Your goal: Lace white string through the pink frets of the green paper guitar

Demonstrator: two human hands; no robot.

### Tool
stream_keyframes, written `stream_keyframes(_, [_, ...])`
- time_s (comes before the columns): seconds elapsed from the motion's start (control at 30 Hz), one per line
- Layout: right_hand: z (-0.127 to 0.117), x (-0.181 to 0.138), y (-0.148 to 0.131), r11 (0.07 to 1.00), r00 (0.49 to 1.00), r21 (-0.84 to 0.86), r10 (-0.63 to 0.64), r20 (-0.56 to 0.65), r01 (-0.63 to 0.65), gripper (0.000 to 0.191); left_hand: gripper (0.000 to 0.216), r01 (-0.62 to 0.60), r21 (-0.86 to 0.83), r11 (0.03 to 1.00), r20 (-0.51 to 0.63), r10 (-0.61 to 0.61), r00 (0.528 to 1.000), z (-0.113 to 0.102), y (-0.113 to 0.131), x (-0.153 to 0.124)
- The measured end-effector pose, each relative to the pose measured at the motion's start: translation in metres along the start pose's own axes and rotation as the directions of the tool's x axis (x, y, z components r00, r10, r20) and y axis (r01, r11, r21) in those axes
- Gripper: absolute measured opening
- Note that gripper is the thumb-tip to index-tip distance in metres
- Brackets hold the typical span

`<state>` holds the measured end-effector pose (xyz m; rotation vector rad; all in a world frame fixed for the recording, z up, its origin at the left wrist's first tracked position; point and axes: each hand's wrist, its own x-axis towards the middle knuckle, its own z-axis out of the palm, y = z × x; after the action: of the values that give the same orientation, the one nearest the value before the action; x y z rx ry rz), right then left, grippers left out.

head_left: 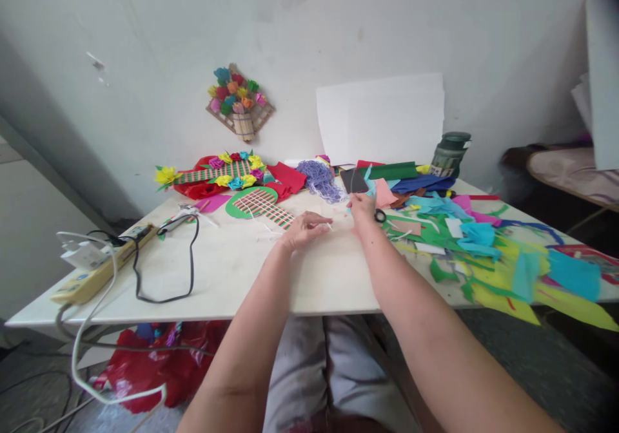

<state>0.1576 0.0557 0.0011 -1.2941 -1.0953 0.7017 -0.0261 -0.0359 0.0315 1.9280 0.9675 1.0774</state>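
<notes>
My left hand is low over the table, touching the neck end of a flat guitar-shaped craft made of striped sticks with a green rim. Its thumb and fingers come together at a tiny whitish piece that I cannot identify. Loose white string lies across and beside the craft. To the right, my right hand is closed in a pinch, and whatever is in it is hidden. Just beyond that hand is a dark phone. A black-handled tool, perhaps scissors, lies against its right side.
Coloured paper scraps cover the table's right side. A purple yarn bundle, a flower-trimmed guitar craft and a dark bottle stand or lie at the back. A power strip with cables occupies the left.
</notes>
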Motion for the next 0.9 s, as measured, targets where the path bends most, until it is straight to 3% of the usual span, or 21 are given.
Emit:
stream_keyframes(0.1, [0.006,-0.004,-0.002,0.998,0.998,0.026,0.053,-0.034,-0.052,0.012,0.021,-0.095,0.097,0.991,-0.042,0.099,0.994,-0.002,0.003,0.003])
stream_keyframes(0.2, [0.011,-0.007,-0.004,0.986,0.993,0.127,0.102,0.059,-0.109,0.004,0.025,-0.074,0.193,0.978,-0.119,0.099,0.988,-0.006,0.002,0.006])
stream_keyframes(0.27, [0.013,-0.008,-0.005,0.977,0.989,0.172,0.105,0.1,-0.122,0.003,0.015,-0.041,0.209,0.977,-0.14,0.072,0.988,-0.008,0.002,0.007])
stream_keyframes(0.3, [0.013,-0.009,-0.005,0.976,0.989,0.186,0.094,0.11,-0.114,0.005,0.009,-0.033,0.193,0.981,-0.127,0.059,0.99,-0.008,0.004,0.007])
stream_keyframes(0.4, [0.013,-0.011,-0.006,0.975,0.992,0.203,0.063,0.113,-0.085,0.006,0.027,-0.042,0.1,0.994,-0.043,0.046,0.998,-0.005,0.011,0.008])
stream_keyframes(0.53, [0.009,-0.01,-0.005,0.988,0.994,0.136,0.06,0.086,-0.072,0.007,0.016,-0.057,-0.015,0.998,0.071,0.058,0.996,-0.003,0.026,0.008])
stream_keyframes(0.67, [0.006,-0.006,-0.003,1.0,0.994,0.026,0.004,0.112,-0.007,0.014,0.006,0.073,-0.166,0.983,0.122,-0.053,0.991,-0.003,0.033,0.006])
stream_keyframes(0.8, [0.007,-0.004,-0.001,1.0,0.995,-0.018,0.002,0.1,0.0,0.014,0.027,0.127,-0.068,0.99,0.033,-0.125,0.992,-0.002,0.027,0.009])
stream_keyframes(0.9, [0.008,-0.005,-0.002,1.0,0.997,0.001,0.03,0.069,-0.03,0.012,0.04,0.119,-0.006,0.993,-0.192,-0.118,0.974,-0.006,0.016,0.014])
